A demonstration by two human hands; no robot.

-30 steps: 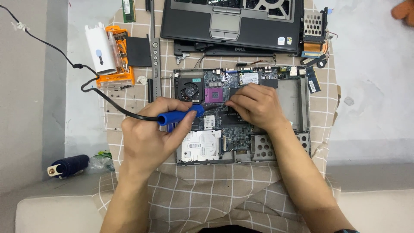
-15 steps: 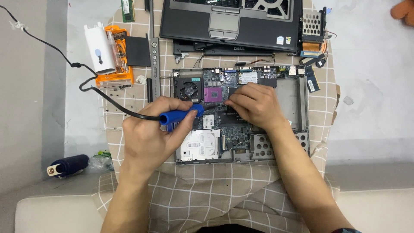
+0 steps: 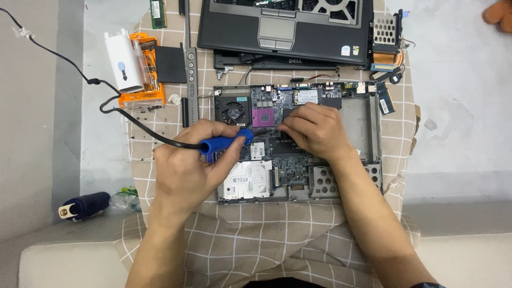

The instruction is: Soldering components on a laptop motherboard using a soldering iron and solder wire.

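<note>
Hardly shifted since a moment ago, either hand. Left hand [image 3: 184,170] wrapped tight round a blue tool [image 3: 226,143], tip pointing right, low over the green board [image 3: 288,168] of an opened laptop. Black cord [image 3: 106,101] running out of the back of the tool and off to the left over the counter [image 3: 464,106]. Right hand [image 3: 314,130] bent, fingertips pressed down on the board just right of the tool tip and just beside the pink square socket [image 3: 264,118]. Cannot tell if pinching something tiny under there or only pushing. Black fan [image 3: 233,111] just above the tool, silver drive [image 3: 248,178] just below. All of it lying on a checked cloth [image 3: 256,229].

Looks risky in a few ways:

- Might slip sideways and scratch the board or poke the pink socket, with the tip so close to both.
- Might jab the right fingertips, sitting right next to the tip.
- Could burn those fingers too, if hot; cannot tell from here.
- Could get tugged off its spot by the cord, lying near the orange tool case [image 3: 146,93] and easy to snag there.
- Could lose a tiny part in the folds of the soft cloth if dropped.
</note>
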